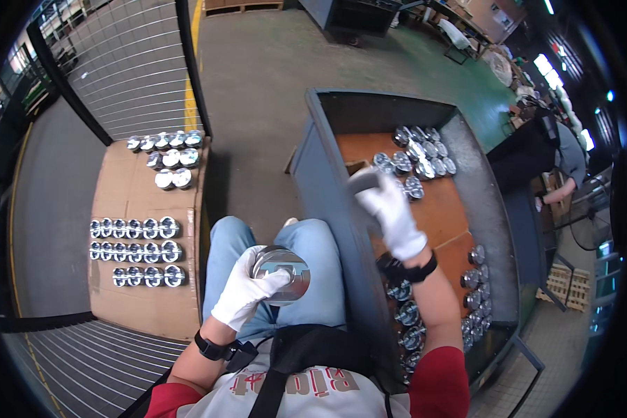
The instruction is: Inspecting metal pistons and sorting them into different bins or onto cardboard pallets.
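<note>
In my white-gloved left hand (247, 287) is a shiny round metal piston (294, 284), held above my lap. Its flat, mirror-like top faces up, and my thumb lies across it. My right hand (390, 212), also gloved in white and slightly smeared by motion, is raised over the near wall of the grey metal bin. Its fingers close on a dark grey curved piece (363, 182), too blurred to name more exactly. Close beyond that hand, several pistons (414, 187) stand on the bin's brown lining.
To my left, rows of pistons (134, 250) rest on a cardboard-covered surface (136, 209) beside wire mesh panels (125, 63). The grey bin (327, 167) stands at my right, with more pistons (474, 299) along its near right side. Another person (547, 150) bends over beyond the bin.
</note>
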Demonstrator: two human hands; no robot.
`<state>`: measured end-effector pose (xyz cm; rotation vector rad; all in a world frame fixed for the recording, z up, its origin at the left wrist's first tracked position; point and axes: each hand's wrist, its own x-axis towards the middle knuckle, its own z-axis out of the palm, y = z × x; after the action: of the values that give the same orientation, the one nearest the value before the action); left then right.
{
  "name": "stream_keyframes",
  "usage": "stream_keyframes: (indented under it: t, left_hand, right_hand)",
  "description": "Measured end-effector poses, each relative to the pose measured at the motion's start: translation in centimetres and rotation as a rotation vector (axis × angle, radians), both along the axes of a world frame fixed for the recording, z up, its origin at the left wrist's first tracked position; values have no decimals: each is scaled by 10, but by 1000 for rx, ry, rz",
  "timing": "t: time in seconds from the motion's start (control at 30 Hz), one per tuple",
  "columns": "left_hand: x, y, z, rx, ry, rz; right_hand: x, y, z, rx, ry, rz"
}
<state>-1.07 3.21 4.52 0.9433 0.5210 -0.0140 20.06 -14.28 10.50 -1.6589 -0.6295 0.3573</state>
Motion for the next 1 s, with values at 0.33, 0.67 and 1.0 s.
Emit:
stream_keyframes:
  t: [0.33,0.67,1.0]
  left_hand:
    - [-18,-12,18,306,-65,-46]
    - [-25,-22,18,432,-72,7]
    - [-25,-24,11,390,-51,2]
  right_hand:
    - [-102,15,-10,-100,266,274]
    - [-116,19,-11,-94,177,206]
    - [-120,18,-20,-126,38,119]
